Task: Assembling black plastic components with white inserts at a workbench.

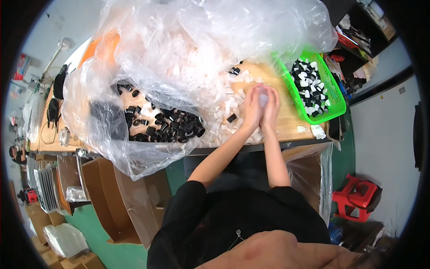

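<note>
Our left hand (252, 109) and right hand (271, 106) press together, fingers closed around a small translucent white plastic piece (263, 97) (only a sliver shows). Both forearms reach straight forward over the pale wooden table (286, 127). The piece sits between our palms, above the heap of loose translucent white plastic pieces (224, 112), with the green plastic mesh basket (333, 105) just to the right.
</note>
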Tool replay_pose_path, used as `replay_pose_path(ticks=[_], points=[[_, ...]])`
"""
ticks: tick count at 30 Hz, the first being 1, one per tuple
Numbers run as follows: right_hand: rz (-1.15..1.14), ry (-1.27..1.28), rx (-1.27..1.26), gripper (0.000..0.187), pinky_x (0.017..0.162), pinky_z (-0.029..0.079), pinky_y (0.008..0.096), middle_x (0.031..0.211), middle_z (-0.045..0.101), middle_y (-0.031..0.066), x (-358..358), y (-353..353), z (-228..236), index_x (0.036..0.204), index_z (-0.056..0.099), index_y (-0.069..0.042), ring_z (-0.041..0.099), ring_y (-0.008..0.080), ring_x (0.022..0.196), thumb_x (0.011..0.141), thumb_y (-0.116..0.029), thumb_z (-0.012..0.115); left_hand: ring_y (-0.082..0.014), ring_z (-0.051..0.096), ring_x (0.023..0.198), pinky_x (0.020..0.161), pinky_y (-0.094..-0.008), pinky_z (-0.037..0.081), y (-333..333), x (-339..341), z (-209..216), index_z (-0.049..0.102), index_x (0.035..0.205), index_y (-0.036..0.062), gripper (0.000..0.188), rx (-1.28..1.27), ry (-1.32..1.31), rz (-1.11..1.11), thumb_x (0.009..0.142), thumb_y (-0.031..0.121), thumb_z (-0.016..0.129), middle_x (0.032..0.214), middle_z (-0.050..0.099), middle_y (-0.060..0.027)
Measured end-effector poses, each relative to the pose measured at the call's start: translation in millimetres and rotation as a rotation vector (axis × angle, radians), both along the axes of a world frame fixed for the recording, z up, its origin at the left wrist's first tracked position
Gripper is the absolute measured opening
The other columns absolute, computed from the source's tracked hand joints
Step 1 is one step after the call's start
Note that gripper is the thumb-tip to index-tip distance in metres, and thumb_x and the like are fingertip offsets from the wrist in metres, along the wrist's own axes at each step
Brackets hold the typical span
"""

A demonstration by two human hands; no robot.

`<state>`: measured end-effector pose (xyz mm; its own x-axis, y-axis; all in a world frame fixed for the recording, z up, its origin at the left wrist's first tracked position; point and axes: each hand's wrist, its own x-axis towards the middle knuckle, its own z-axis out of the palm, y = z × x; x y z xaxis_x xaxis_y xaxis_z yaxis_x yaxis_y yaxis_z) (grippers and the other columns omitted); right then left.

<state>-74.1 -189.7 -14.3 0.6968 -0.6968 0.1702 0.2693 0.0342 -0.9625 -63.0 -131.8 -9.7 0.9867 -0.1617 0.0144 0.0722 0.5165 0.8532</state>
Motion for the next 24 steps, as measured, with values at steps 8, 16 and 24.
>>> replay_pose_path(ticks=[8,16,24], points=[[0.244,0.253,-0.564,0.017,0.086,0.043,0.0291,0.097,0.063,0.0098,-32,-51,-10,0.094,0.065,-0.001,0.059,0.0213,0.095,0.095,-0.013,0.054,-0.0291,0.061,0.103,0.09,-0.0343,0.047,82,-9,25,0.067,0.1,0.0034,0.019,0.635,-0.662,-0.022,0.083,-0.002,0.061,0.106,0.064,-0.015],[0.264,0.133,-0.959,0.013,0.085,0.045,0.0347,0.097,0.064,0.0133,19,-40,16,0.09,0.064,0.0,0.061,0.0281,0.096,0.089,-0.013,0.062,-0.0351,0.056,0.082,0.073,-0.043,0.046,238,-20,15,0.061,0.086,0.0001,0.005,1.48,-0.574,0.281,0.082,0.0,0.063,0.084,0.054,-0.0154],[0.443,0.24,-0.909,0.011,0.083,0.046,0.0393,0.096,0.064,0.0137,106,-49,7,0.091,0.065,-0.003,0.059,0.0319,0.093,0.085,-0.01,0.059,-0.0353,0.057,0.083,0.073,-0.0428,0.047,236,3,9,0.06,0.099,0.0021,0.018,1.501,-0.651,0.18,0.082,0.004,0.066,0.085,0.055,-0.0155]])
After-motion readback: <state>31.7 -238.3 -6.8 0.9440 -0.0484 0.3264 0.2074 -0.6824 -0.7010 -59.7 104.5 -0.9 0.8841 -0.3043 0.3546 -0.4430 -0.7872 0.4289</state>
